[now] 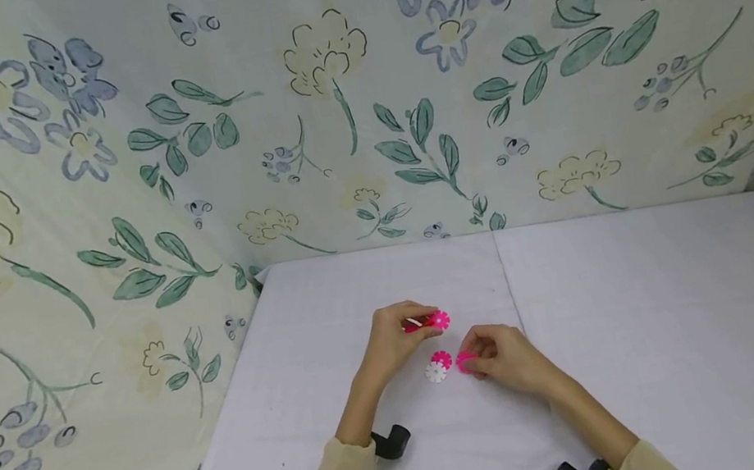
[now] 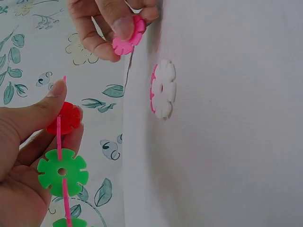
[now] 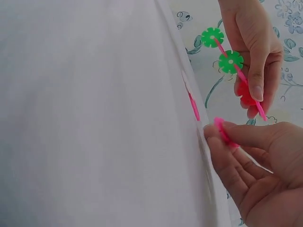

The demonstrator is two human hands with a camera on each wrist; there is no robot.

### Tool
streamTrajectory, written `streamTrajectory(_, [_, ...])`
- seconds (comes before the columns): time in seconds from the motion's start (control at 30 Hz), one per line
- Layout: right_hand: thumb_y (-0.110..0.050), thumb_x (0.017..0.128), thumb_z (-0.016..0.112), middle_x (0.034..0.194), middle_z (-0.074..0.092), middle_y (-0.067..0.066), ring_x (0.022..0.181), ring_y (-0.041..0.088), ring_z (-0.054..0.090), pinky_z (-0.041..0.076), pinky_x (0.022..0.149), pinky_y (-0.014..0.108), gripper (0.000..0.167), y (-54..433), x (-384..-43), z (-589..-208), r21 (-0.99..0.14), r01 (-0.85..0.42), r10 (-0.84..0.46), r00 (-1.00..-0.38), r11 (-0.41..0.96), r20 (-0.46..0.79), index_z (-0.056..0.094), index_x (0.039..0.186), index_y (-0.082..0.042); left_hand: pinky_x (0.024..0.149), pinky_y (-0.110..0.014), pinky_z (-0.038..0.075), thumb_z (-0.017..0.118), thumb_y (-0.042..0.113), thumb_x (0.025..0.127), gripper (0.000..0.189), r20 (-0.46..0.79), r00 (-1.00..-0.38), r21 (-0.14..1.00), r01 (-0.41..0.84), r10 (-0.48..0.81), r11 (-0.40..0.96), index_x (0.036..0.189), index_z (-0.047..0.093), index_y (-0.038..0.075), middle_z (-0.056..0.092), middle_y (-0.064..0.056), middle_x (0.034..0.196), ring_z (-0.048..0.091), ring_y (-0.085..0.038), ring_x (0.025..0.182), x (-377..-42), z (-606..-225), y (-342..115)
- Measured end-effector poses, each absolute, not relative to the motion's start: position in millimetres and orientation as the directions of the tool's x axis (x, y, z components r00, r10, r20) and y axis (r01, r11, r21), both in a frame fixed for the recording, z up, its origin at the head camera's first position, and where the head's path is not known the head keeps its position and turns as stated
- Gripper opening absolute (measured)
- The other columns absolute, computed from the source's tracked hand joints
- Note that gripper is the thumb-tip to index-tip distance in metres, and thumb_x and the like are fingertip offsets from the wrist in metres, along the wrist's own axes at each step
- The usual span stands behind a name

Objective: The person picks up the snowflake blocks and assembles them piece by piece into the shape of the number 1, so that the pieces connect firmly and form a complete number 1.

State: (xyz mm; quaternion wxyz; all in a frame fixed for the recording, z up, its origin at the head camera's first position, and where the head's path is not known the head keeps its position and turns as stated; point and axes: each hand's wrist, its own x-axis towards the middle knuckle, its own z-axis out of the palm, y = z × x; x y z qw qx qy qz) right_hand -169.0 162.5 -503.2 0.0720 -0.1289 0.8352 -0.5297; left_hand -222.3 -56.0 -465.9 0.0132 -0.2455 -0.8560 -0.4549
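Observation:
My left hand (image 1: 395, 340) pinches a pink lace (image 2: 58, 137) at a red flower-shaped disc (image 2: 69, 117), with the thumb over the lace. Its tip sticks out past the thumb. Green notched discs (image 2: 63, 172) are strung farther along the lace, seen in both wrist views. Thumb and fingers of my right hand (image 1: 505, 355) pinch a loose pink disc (image 2: 129, 37), just above the table and apart from the lace. Between the hands on the table, a white disc (image 1: 436, 373) overlaps a pink one (image 1: 442, 359).
A white cloth (image 1: 661, 320) covers the table, with a crease running toward the back edge. Flower-printed fabric (image 1: 343, 124) hangs behind and on the left. Black wrist camera mounts (image 1: 392, 442) sit at both forearms.

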Motion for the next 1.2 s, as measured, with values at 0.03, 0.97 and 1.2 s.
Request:
streamTrajectory(0.03, [-0.004, 0.091, 0.077, 0.082, 0.070, 0.010, 0.068, 0.015, 0.068, 0.059, 0.062, 0.024, 0.014, 163, -170, -503, -0.915, -0.132, -0.283, -0.959, 0.381, 0.020, 0.070, 0.103, -0.001, 0.080, -0.022, 0.059, 0.086, 0.012, 0.084, 0.030, 0.248, -0.878, 0.770, 0.435, 0.410, 0.467, 0.113, 0.081, 0.009, 0.080, -0.003, 0.104, 0.071, -0.015, 0.091, -222, -466, -56])
streamTrajectory(0.97, [0.002, 0.094, 0.071, 0.112, 0.074, 0.030, 0.089, 0.015, 0.079, 0.064, 0.079, 0.033, 0.029, 182, -175, -495, -0.960, -0.271, -0.076, -0.961, 0.065, 0.266, 0.071, 0.123, 0.005, 0.080, -0.021, 0.058, 0.085, 0.011, 0.085, 0.029, 0.254, -0.823, 0.764, 0.493, 0.508, 0.417, 0.113, 0.080, 0.007, 0.080, -0.003, 0.103, 0.071, -0.014, 0.093, -216, -464, -48])
streamTrajectory(1.2, [0.004, 0.094, 0.070, 0.112, 0.075, 0.028, 0.090, 0.014, 0.079, 0.064, 0.079, 0.028, 0.026, 181, -174, -496, -0.957, -0.280, -0.078, -0.958, 0.075, 0.275, 0.073, 0.121, 0.005, 0.081, -0.021, 0.058, 0.085, 0.011, 0.085, 0.028, 0.240, -0.820, 0.777, 0.483, 0.519, 0.403, 0.113, 0.081, 0.008, 0.080, -0.002, 0.104, 0.070, -0.014, 0.094, -215, -462, -49])
